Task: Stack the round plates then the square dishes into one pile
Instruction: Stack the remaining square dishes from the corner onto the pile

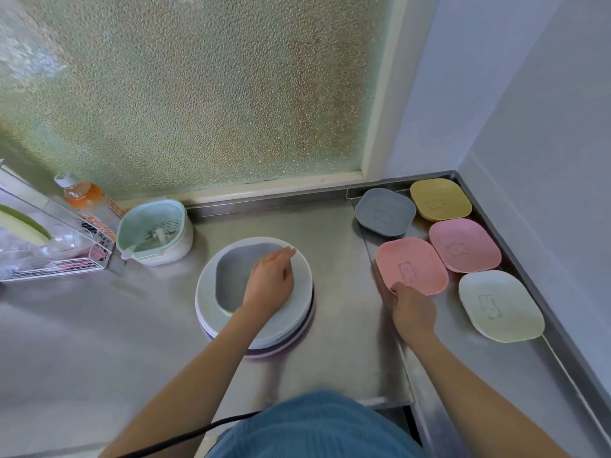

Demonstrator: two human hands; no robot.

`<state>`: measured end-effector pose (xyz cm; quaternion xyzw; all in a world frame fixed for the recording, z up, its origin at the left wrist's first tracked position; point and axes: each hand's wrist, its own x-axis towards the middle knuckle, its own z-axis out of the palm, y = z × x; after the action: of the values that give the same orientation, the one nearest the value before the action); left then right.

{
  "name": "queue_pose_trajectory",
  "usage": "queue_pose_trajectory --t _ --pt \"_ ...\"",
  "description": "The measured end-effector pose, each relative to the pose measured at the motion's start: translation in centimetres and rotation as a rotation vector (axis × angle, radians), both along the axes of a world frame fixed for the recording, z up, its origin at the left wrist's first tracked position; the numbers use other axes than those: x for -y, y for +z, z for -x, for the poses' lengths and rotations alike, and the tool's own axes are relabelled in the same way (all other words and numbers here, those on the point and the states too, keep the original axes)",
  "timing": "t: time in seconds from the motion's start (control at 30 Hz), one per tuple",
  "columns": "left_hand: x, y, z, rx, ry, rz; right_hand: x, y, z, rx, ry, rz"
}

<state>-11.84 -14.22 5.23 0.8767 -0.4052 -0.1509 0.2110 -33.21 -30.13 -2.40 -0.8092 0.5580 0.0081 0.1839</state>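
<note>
Fingers of the left hand lie extended and loosely open, palm down, over a grey square dish seated on the pile of round pastel plates at the steel table centre. Right hand fingers pinch the near rim of a salmon-pink square dish; four more square dishes lie beside it.
</note>
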Motion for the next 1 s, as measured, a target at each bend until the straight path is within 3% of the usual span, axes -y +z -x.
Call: queue_pose_trajectory --t 0.17,0.27,0.53,0.8,1.0 --pt "-0.4 0.2 0.0 0.014 -0.018 -0.004 -0.7 0.0 -0.1 0.077 0.002 0.113" --pt "-0.4 0.4 0.3 0.016 -0.007 0.025 -1.6 1.4 -1.0 0.260 0.054 0.233" --pt "-2.6 1.4 -0.7 -0.033 0.230 0.269 -5.6 4.5 -6.3 0.686 0.341 0.186" --pt "-6.5 2.6 -2.5 -0.058 0.514 0.497 -9.9 5.9 -10.3 0.723 0.733 0.148" --pt "-7.9 1.1 -3.0 -0.105 0.545 0.377 -11.0 5.7 -10.2 0.674 0.799 0.063"
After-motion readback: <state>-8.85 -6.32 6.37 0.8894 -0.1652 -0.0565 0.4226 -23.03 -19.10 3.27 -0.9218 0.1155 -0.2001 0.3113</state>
